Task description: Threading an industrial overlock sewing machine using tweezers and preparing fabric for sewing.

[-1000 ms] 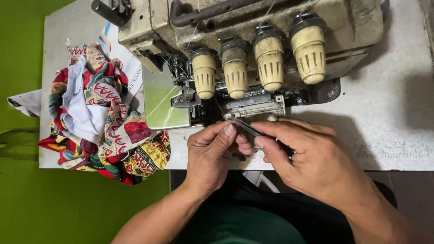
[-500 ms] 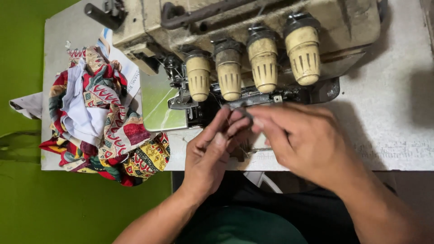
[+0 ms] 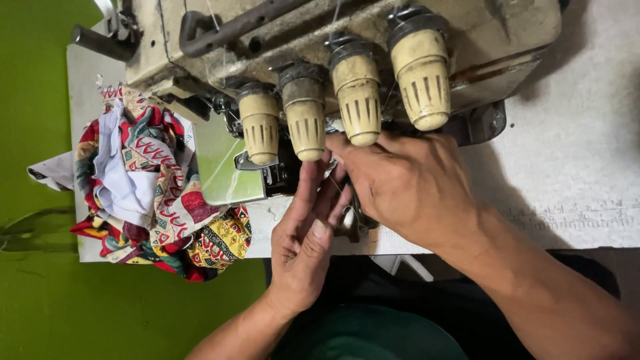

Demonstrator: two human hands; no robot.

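A worn beige overlock sewing machine (image 3: pixel 467 40) stands on the white table (image 3: pixel 573 167), with several ribbed cream tension knobs (image 3: pixel 357 100) along its front. My right hand (image 3: pixel 407 187) is curled under the knobs, fingertips pushed into the dark threading area; it seems closed on a thin dark tool, mostly hidden, whose end shows below the palm (image 3: pixel 363 223). My left hand (image 3: pixel 303 240) reaches up from below with fingers straight and together, tips touching the machine front beneath the second knob. A thin pale thread (image 3: pixel 347 215) loops between the two hands.
A heap of red, yellow and white patterned fabric (image 3: pixel 147 187) lies on the table's left end, partly hanging over the edge. A shiny metal cover plate (image 3: pixel 227 173) sits left of my hands. Green floor (image 3: pixel 40 300) lies beyond the table.
Both hands have moved up and in under the knobs. The thin tool, plainly seen in my right hand before, is now mostly covered. My left fingers have straightened.
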